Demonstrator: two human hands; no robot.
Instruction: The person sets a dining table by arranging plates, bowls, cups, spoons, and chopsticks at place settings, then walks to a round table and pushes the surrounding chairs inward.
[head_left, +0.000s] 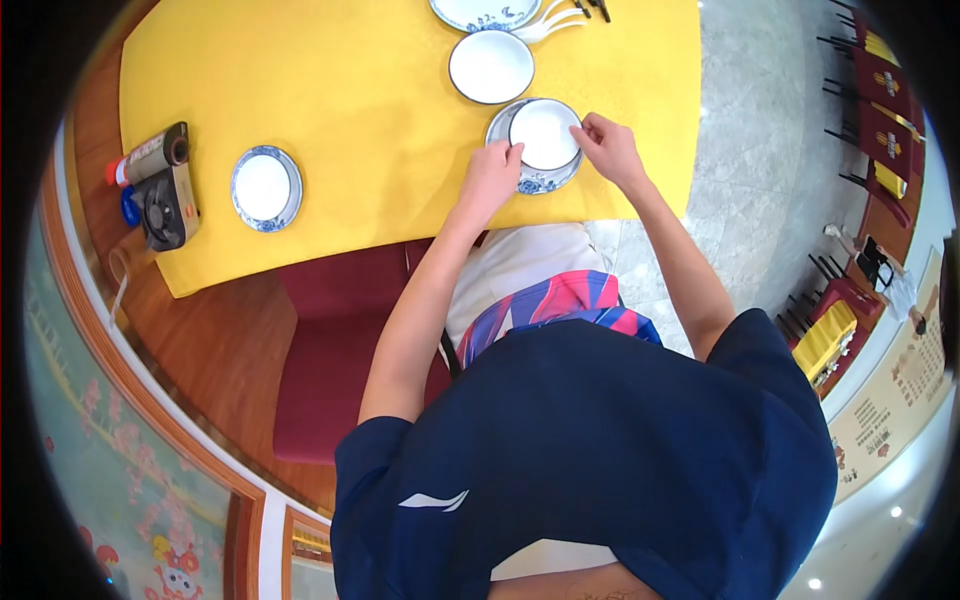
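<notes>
A white bowl [546,134] with a dark rim is over a blue-and-white patterned plate [540,184] near the front edge of the yellow-covered table. I cannot tell whether the bowl rests on the plate or is slightly raised. My left hand [490,178] grips the bowl's left rim, with the thumb over the edge. On the opposite side, my right hand [610,150] pinches the right rim. Just beyond stands another white bowl [491,66], apart from both hands.
Farther back lie a patterned plate [480,12] and several white spoons [552,24]. At left are a small bowl on a plate [264,190], a portable gas stove [168,205] and a gas canister [150,158]. A maroon chair [320,380] stands against the table [360,130].
</notes>
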